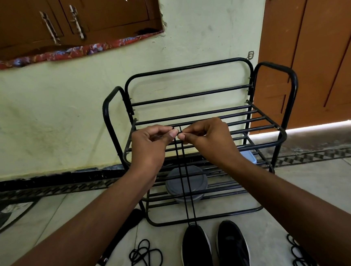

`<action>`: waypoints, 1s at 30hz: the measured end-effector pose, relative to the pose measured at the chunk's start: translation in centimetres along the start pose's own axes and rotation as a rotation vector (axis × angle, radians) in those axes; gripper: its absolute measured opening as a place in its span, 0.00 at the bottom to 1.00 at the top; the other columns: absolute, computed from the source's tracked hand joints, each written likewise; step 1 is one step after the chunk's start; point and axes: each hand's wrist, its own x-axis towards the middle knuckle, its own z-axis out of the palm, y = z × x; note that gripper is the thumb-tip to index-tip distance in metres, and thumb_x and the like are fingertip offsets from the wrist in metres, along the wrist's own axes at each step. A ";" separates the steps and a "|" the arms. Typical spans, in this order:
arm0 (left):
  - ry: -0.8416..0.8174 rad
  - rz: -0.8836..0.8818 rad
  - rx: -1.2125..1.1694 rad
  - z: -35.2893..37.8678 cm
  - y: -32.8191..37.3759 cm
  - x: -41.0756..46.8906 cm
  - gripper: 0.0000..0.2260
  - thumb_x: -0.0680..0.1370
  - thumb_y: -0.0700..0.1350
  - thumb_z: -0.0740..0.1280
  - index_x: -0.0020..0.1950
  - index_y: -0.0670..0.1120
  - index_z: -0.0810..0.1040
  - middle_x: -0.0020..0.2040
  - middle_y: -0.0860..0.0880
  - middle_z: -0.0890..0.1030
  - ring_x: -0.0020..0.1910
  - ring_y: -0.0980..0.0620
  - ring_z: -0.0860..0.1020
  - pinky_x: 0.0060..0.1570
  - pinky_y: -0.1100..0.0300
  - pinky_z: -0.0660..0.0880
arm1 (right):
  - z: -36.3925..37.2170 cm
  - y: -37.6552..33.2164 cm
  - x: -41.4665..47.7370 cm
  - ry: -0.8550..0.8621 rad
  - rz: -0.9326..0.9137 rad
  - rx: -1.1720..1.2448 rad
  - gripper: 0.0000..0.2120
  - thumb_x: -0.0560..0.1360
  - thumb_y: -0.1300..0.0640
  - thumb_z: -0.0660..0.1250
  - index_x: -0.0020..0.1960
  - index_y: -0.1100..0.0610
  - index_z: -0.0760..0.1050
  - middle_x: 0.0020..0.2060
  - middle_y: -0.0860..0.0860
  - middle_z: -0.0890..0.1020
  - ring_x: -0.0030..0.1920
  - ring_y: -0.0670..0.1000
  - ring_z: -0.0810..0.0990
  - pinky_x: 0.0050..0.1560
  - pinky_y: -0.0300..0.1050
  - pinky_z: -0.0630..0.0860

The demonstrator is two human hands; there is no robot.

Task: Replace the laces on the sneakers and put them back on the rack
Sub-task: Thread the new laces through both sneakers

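Head view: you hold both hands up in front of the black metal rack (188, 66), close together and level with its top shelf. Your left hand (150, 143) has its fingers curled and pinches 1 end of a black lace (184, 195) between thumb and forefinger. Your right hand (204, 137) pinches the other end the same way, and the 2 thumbs almost touch. From your fingertips the 2 strands run down, taut and nearly parallel, to the toe end of the left sneaker (195, 252). That sneaker stands on the tiled floor just in front of the rack, with the right sneaker (233, 248) beside it. Both are black with pale soles, toes towards the rack. A loose black lace (145, 258) lies in loops on the floor left of the sneakers, and another coil (297, 253) lies to their right, partly hidden by your right forearm. A grey round lid (186, 182) rests on the rack's lower shelf, behind the strands. A brown door (321, 35) stands to the right of the rack.
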 end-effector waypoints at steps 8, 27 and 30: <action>-0.012 0.001 0.008 -0.3 -0.3 0.3 0.02 0.75 0.43 0.77 0.47 0.46 0.87 0.44 0.51 0.87 0.48 0.50 0.84 0.54 0.55 0.80 | -0.1 0.1 0.2 -0.008 -0.001 -0.019 0.05 0.75 0.56 0.76 0.42 0.47 0.86 0.34 0.42 0.86 0.39 0.39 0.84 0.42 0.33 0.77; -0.856 -0.044 0.638 -2.1 -20.9 -7.5 0.04 0.78 0.44 0.72 0.49 0.53 0.82 0.46 0.56 0.82 0.46 0.62 0.79 0.46 0.58 0.77 | 3.4 16.2 -10.0 -0.584 0.380 -0.322 0.07 0.75 0.53 0.76 0.41 0.55 0.81 0.35 0.49 0.84 0.36 0.43 0.81 0.38 0.41 0.75; -1.016 -0.143 0.864 -1.7 -26.6 -9.0 0.18 0.76 0.44 0.72 0.64 0.55 0.74 0.58 0.53 0.74 0.58 0.54 0.75 0.57 0.51 0.76 | 4.5 19.4 -12.2 -0.705 0.433 -0.376 0.07 0.74 0.55 0.76 0.51 0.54 0.83 0.38 0.46 0.82 0.40 0.43 0.81 0.41 0.37 0.73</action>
